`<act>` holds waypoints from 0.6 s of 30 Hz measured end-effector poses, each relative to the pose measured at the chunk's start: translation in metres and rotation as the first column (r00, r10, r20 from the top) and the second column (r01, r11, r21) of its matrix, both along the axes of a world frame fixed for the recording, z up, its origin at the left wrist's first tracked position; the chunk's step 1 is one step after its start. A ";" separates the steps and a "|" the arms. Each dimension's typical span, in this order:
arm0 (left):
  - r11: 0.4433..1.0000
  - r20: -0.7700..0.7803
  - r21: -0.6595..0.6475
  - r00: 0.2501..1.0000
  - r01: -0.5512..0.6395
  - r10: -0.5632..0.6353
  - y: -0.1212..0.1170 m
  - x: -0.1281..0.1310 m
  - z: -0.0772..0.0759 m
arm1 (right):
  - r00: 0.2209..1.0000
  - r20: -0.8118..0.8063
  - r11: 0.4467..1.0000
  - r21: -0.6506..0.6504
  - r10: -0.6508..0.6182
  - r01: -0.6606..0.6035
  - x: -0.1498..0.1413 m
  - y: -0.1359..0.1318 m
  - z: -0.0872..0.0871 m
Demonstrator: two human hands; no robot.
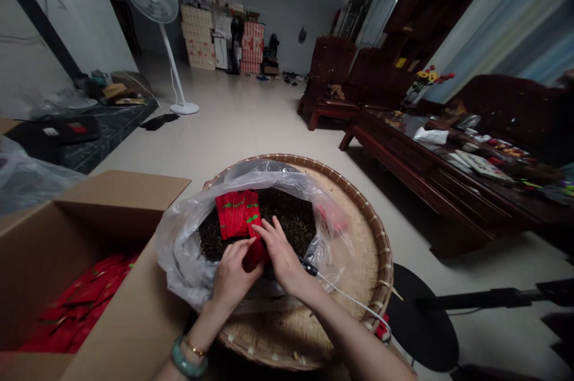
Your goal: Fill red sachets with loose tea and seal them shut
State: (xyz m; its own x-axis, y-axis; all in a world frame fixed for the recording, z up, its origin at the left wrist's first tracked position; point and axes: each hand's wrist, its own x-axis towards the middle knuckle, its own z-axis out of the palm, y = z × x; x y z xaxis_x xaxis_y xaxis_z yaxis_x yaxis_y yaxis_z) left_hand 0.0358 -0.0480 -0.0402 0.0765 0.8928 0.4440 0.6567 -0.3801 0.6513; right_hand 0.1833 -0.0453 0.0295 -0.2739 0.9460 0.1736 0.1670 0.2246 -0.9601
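A red packet (255, 254) stands upright between my two hands, partly covered by fingers. My left hand (234, 268) has its thumb and index finger closed on the packet's left side. My right hand (281, 254) lies against its other side, fingers stretched out and apart; its thumb is hidden. Just beyond my fingertips, a row of red packets with green marks (232, 213) rests on dark dried leaves, which look like tea (289, 213). These leaves fill a clear plastic bag (179, 231) with its mouth spread wide. Under the bag is a round woven bamboo tray (365, 243).
A cardboard box (121, 189) with many red packets (85, 303) stands at the left. By my right wrist lies a black device (307, 266) with a white cable. A black round base (421, 321) is at right, a dark wooden table (403, 159) beyond, a white fan (173, 58) behind.
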 end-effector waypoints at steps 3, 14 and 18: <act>0.999 -0.009 0.032 1.000 -0.010 0.011 0.000 0.000 -0.003 | 0.991 0.134 0.996 0.090 0.016 -0.028 -0.001 0.000 -0.001; 1.000 0.009 0.016 1.000 -0.004 0.004 -0.001 0.000 0.000 | 0.998 -0.046 0.999 -0.040 -0.030 0.028 0.004 0.007 0.000; 1.000 0.027 -0.013 1.000 0.002 -0.002 -0.002 -0.001 0.002 | 0.948 -0.286 0.984 -0.143 -0.143 0.105 0.006 0.011 -0.003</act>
